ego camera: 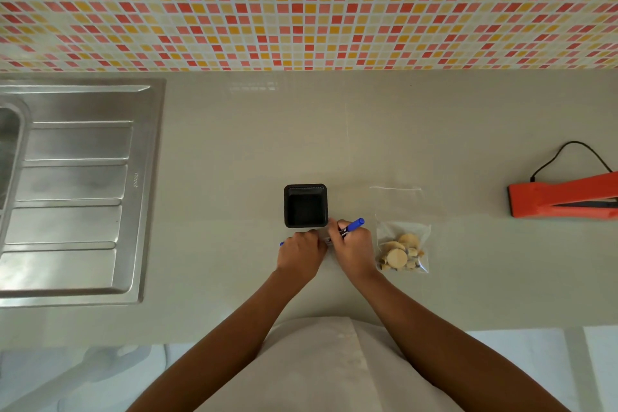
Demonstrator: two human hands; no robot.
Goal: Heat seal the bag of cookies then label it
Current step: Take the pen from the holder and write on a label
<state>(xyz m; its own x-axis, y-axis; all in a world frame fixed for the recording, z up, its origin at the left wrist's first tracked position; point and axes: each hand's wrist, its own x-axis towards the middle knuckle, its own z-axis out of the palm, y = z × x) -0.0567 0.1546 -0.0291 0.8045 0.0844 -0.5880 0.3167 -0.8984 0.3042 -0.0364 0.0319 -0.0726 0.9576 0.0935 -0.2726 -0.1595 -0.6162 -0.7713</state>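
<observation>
At the table (434,127), a sink (77,191) is set in at far left and a tiled wall (301,3) runs along the far edge. A square container (305,206) stands at centre. Just near of it the hands meet: the left hand (301,254) round a small object (282,243), the right hand (354,249) round a marker (352,226). The bag of cookies (401,244) lies just right of the right hand. The heat sealer (561,199) sits well apart at the right edge, its cord (568,150) looping behind it.

It was a kitchen: a steel sink (77,191) sat left in a grey counter (418,130), mosaic wall tiles (301,3) beyond.
</observation>
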